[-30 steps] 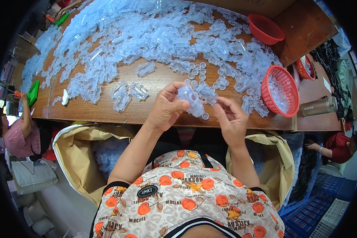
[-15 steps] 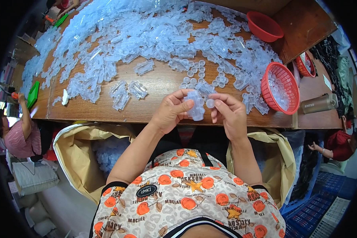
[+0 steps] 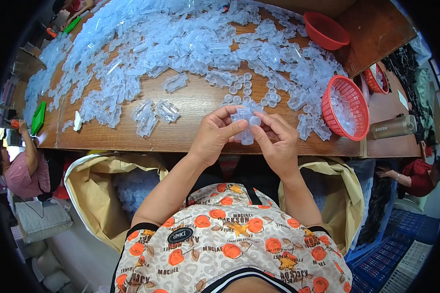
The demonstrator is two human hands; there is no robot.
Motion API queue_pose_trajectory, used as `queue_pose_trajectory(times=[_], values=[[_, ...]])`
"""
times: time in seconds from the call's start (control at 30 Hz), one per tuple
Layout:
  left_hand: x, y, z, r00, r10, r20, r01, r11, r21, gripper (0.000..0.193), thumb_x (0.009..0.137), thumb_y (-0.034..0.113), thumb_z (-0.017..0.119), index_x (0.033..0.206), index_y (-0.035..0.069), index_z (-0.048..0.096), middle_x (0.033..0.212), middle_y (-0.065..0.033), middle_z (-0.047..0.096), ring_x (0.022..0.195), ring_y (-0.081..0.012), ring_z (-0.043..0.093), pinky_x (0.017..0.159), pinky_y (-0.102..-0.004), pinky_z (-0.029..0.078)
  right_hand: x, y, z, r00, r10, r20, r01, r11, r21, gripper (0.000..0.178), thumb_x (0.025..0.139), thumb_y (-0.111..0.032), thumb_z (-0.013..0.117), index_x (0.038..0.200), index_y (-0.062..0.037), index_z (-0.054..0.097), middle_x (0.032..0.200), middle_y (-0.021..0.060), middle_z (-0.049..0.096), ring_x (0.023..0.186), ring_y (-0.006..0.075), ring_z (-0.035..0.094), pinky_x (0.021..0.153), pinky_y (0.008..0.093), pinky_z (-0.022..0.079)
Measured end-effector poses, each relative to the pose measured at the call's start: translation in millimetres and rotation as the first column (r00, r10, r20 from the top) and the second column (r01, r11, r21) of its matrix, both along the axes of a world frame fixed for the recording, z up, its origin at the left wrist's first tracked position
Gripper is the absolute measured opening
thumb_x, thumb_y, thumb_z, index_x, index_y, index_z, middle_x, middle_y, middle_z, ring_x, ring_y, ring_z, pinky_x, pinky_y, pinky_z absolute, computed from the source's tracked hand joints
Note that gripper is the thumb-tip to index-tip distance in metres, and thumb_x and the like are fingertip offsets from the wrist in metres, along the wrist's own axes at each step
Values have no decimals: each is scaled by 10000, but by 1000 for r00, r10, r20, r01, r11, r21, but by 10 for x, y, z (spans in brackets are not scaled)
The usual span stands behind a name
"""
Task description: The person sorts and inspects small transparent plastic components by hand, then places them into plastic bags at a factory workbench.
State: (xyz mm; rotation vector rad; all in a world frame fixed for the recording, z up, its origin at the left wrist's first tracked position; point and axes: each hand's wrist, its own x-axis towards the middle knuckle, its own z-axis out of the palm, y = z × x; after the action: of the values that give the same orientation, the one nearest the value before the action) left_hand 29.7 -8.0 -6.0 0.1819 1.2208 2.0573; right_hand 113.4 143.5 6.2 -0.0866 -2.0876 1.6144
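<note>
Over the table's front edge, my left hand (image 3: 215, 136) pinches a clear plastic part made of joined tubes (image 3: 243, 133) between thumb and fingers. My right hand (image 3: 279, 141) is closed on a small round clear cap (image 3: 254, 120), which lies against the right side of that part. Whether the cap is seated or only touching I cannot tell. Just beyond my fingers, small round caps (image 3: 233, 90) are scattered on the wood. To the left lie a few similar clear parts (image 3: 145, 118), apart from the large heap (image 3: 181, 44).
A red basket (image 3: 344, 107) of caps stands at the right, a red bowl (image 3: 326, 30) farther back. A grey-brown bottle (image 3: 393, 127) lies beside the basket. Open tan sacks (image 3: 90, 195) flank me below the table edge. Other people (image 3: 27, 168) are at both sides.
My right hand has moved left and up, bringing the cap against the clear part. The part has turned more upright in my left hand.
</note>
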Motion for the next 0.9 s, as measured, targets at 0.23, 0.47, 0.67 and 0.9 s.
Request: queue_pose_trajectory(times=[0.23,0.47,0.67,0.9], values=[[-23,-44,23,993,-19,-116,22,999,23,380,851,81,747,1205,21,621,1050,-37,681,902,-92,644,749,-248,561,70,24,184,999,-49,-1,46,944,326,276,817,-15,721,1090,14,692,842,133,680,690,210,684,581,286,521],[-154,-205,86,950,-185,-250,202,978,43,476,836,39,740,1284,-18,590,1102,-90,683,968,-133,652,867,-286,534,123,73,190,995,101,-8,-94,954,286,260,801,2,727,1057,28,687,826,153,688,684,239,682,580,297,516],[-219,-222,137,915,-286,-284,309,950,37,494,815,28,754,1276,-44,594,1089,-110,692,976,-141,654,887,-300,530,165,18,128,977,132,-169,-64,932,355,279,760,41,742,1031,49,677,865,180,693,707,293,687,602,319,534],[-185,-207,112,922,-281,-266,299,954,28,503,803,28,764,1275,-31,601,1084,-92,695,967,-139,652,885,-300,531,177,3,63,964,106,-245,5,912,411,283,754,48,744,1030,49,682,887,175,702,734,292,699,626,323,549]])
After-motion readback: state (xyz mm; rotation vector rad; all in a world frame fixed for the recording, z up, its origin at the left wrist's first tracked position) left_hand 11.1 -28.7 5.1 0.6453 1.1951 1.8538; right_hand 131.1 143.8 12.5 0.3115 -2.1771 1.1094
